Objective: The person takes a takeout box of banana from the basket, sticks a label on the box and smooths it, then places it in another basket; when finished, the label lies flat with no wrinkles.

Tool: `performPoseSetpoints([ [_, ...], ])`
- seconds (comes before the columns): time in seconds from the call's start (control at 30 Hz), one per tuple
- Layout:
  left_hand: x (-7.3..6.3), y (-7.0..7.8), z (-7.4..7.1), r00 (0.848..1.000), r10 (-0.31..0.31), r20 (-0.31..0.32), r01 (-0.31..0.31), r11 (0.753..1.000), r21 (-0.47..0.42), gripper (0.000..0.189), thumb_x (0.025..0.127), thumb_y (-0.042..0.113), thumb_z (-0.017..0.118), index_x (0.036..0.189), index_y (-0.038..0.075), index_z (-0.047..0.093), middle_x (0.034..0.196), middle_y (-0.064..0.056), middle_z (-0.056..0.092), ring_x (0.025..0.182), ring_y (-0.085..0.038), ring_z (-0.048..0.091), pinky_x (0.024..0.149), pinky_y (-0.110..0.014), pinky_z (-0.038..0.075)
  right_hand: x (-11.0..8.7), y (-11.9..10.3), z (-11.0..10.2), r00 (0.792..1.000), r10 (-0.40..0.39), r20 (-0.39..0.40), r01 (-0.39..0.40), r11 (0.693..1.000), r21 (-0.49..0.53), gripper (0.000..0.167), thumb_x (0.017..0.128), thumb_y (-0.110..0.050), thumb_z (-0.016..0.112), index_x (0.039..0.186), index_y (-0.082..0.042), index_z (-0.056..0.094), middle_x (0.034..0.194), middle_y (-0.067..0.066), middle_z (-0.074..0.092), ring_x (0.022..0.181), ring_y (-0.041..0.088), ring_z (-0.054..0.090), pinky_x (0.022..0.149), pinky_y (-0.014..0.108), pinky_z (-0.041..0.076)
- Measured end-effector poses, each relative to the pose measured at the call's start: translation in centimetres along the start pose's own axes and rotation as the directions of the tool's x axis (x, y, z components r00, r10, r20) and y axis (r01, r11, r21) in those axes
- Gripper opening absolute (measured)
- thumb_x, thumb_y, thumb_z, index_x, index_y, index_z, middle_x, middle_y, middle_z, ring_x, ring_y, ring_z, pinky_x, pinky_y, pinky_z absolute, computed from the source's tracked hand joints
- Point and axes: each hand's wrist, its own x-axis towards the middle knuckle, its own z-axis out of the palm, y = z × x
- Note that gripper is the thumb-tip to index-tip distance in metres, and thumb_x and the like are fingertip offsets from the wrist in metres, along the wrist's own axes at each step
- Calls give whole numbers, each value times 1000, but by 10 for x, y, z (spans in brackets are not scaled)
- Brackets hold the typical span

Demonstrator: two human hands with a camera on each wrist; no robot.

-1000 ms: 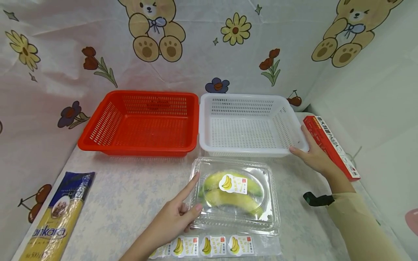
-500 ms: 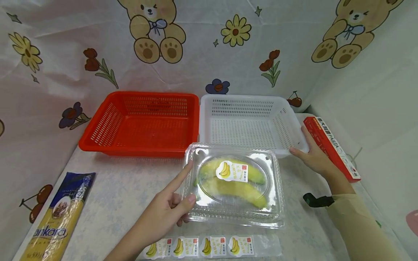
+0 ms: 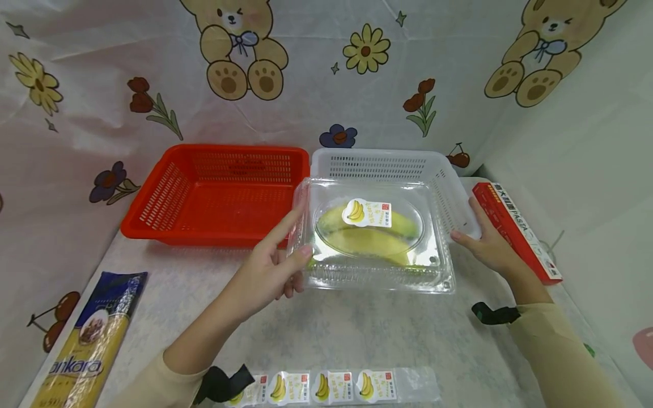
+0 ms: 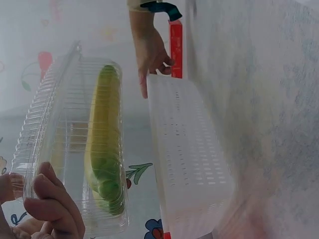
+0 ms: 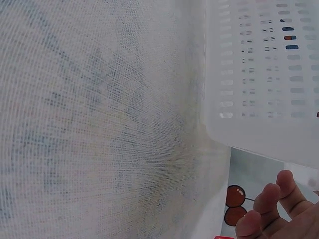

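Observation:
My left hand (image 3: 265,266) grips the left edge of a clear plastic clamshell box (image 3: 377,280), thumb at its front left. Inside lie yellow-green bananas (image 3: 364,242), and a banana sticker (image 3: 374,213) is on the lid. The box is raised and hides much of the front of the white basket (image 3: 377,164) in the head view. In the left wrist view a gap separates the box (image 4: 45,119) from the basket (image 4: 189,144). My right hand (image 3: 484,243) holds the basket's front right corner, thumb at the rim and fingers along the outer side.
A red basket (image 3: 240,233) stands left of the white one. A red pasta box (image 3: 515,232) lies at the right, a pasta bag (image 3: 89,345) at the far left. A strip of banana stickers (image 3: 331,386) lies along the front. A patterned cloth (image 3: 311,68) hangs behind.
My left hand has lifted the clamshell box off the table and carried it away from me, toward and over the white basket's front. The sticker strip is uncovered. My right hand stays put.

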Motion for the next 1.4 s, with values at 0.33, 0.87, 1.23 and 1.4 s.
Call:
performPoseSetpoints([
  [0.33,52,7,5,1000,-22,-11,21,997,-79,67,99,32,60,148,58,24,64,-15,56,56,-29,58,51,-27,50,2,4,1,999,12,-40,-14,999,-48,102,88,-56,63,151,-51,-16,168,12,-9,146,55,7,92,86,25],
  [0.87,143,-8,23,993,-113,-29,111,991,-76,68,100,35,57,153,54,18,102,-25,63,55,-21,58,49,-24,43,-2,4,5,999,-30,-45,32,998,57,98,92,-45,63,150,-54,-15,168,12,-4,144,49,18,96,82,28],
  [1.23,174,-17,44,982,-186,-14,186,982,14,68,100,38,56,154,53,17,113,-18,61,60,-23,59,53,-28,46,1,7,5,997,-39,-61,42,998,54,98,92,-44,64,150,-54,-14,168,11,-1,143,49,21,94,82,29],
  [1.4,183,-24,52,978,-208,-28,209,976,67,69,100,37,55,155,50,16,113,-13,60,59,-22,58,53,-27,48,2,9,6,996,-54,-68,59,996,72,98,92,-42,64,151,-52,-14,166,18,9,137,48,29,93,77,35],
])
